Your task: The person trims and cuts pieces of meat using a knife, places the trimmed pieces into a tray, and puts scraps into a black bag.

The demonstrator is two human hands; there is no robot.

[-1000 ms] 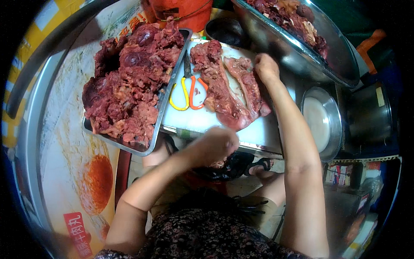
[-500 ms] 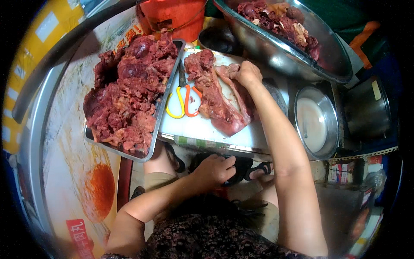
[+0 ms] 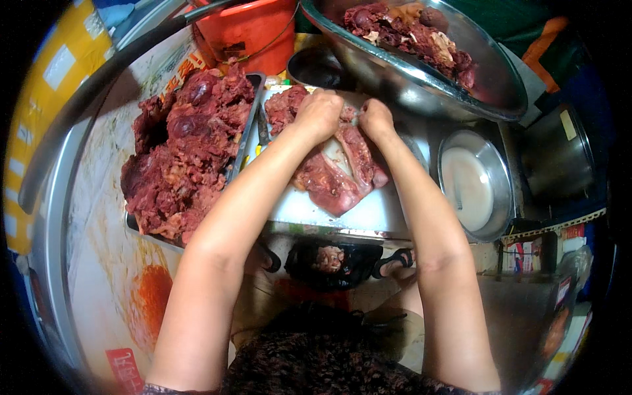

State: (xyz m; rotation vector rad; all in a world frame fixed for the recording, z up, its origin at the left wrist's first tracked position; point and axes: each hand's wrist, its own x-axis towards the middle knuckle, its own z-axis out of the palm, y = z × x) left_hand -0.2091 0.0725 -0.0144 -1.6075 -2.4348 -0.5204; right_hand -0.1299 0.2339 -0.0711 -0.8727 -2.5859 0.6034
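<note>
Meat (image 3: 331, 187) on board (image 3: 392, 212), centre frame. Left hand (image 3: 320, 113) and right hand (image 3: 376, 119) curled at its top end, just apart; fingertips hidden, can't tell if clamped. Risks: slick meat could slip if pulled; left forearm could catch scissors (image 3: 263, 130).

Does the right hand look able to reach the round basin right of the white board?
Probably yes: nothing covers the basin, and it stands beside the right forearm. The right hand is at the meat, though, and would likely leave it first.
</note>
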